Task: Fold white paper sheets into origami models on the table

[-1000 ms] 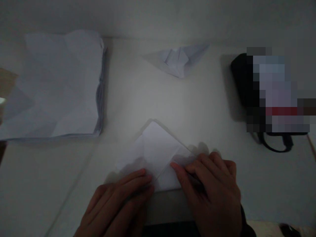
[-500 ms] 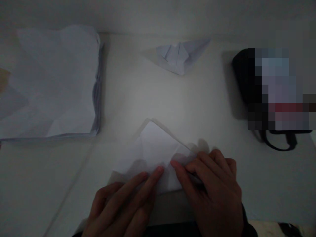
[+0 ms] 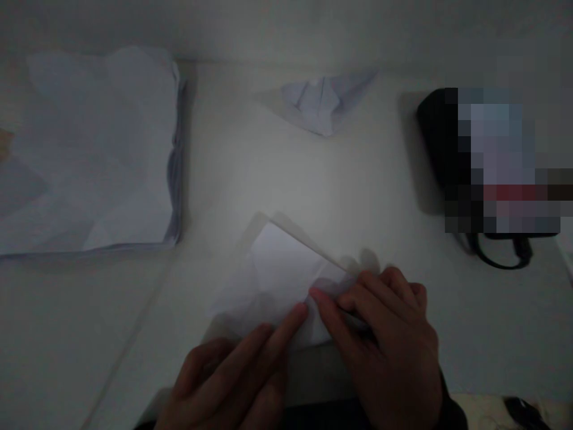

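A folded sheet of white paper [image 3: 286, 260] lies on the table before me, a blunt corner pointing away and creases running across it. My left hand [image 3: 242, 370] rests along its lower left edge, index and middle fingers stretched out, the index fingertip pressing on the paper near the middle. My right hand [image 3: 389, 340] grips the right end, thumb lying on top of the paper and the other fingers curled; that corner is hidden under the hand. The two hands' index tip and thumb tip almost meet.
Farther back lies a folded white paper shape [image 3: 317, 104] with pointed wings. A thick stack of creased white sheets [image 3: 98, 155] fills the left side. To the right is a black case [image 3: 432, 137] with a strap loop, partly blurred out. The white table [image 3: 286, 179] meets a wall behind.
My left hand has slid a little to the right over the paper, its index fingertip now closer to my right thumb. My right hand has hardly moved.
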Tool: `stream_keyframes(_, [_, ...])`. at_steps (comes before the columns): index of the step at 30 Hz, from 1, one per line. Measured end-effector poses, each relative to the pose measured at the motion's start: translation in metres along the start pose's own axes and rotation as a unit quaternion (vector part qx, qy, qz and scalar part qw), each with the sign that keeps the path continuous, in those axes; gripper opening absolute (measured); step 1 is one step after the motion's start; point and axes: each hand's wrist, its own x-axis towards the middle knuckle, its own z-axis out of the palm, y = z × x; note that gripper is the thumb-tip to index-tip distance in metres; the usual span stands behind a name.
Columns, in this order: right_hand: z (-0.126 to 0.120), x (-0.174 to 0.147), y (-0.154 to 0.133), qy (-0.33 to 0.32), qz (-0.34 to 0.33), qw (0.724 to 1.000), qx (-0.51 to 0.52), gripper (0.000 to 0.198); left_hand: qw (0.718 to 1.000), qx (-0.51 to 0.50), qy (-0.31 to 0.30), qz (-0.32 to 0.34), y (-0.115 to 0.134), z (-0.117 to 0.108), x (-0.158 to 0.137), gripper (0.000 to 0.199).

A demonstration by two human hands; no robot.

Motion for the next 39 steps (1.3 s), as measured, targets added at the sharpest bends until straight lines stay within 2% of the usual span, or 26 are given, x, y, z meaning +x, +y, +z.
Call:
stream_keyframes(4, [-0.004, -0.002, 0.002, 0.005, 0.012, 0.999, 0.033, 0.030, 1.000, 0.001, 0.018, -0.012, 0.001, 0.002, 0.000, 0.020])
stream_keyframes(7, [-0.007, -0.003, 0.004, 0.014, 0.018, 1.000, 0.019, 0.027, 1.000, 0.004, 0.021, -0.013, 0.001, 0.002, -0.001, 0.020])
stream_keyframes(15, [-0.007, -0.004, 0.004, 0.008, 0.021, 1.000, -0.003, 0.027, 1.000, -0.008, 0.016, 0.001, -0.002, 0.001, -0.001, 0.021])
stream_keyframes(21, [-0.007, -0.004, 0.005, 0.010, 0.026, 1.000, 0.002, 0.027, 1.000, -0.012, 0.012, -0.017, 0.000, 0.001, 0.001, 0.017])
stream_keyframes(31, [-0.005, -0.003, 0.007, 0.002, 0.023, 1.000, -0.013, 0.029, 0.999, -0.023, 0.000, -0.047, 0.002, -0.003, 0.005, 0.021])
stream_keyframes(35, [-0.003, -0.002, 0.007, 0.005, 0.018, 1.000, -0.019, 0.030, 0.999, -0.019, 0.005, -0.035, 0.003, -0.003, 0.007, 0.019])
stream_keyframes(39, [-0.004, -0.002, 0.007, 0.001, 0.018, 1.000, -0.022, 0.029, 0.998, -0.004, -0.017, -0.053, 0.006, -0.007, 0.011, 0.022])
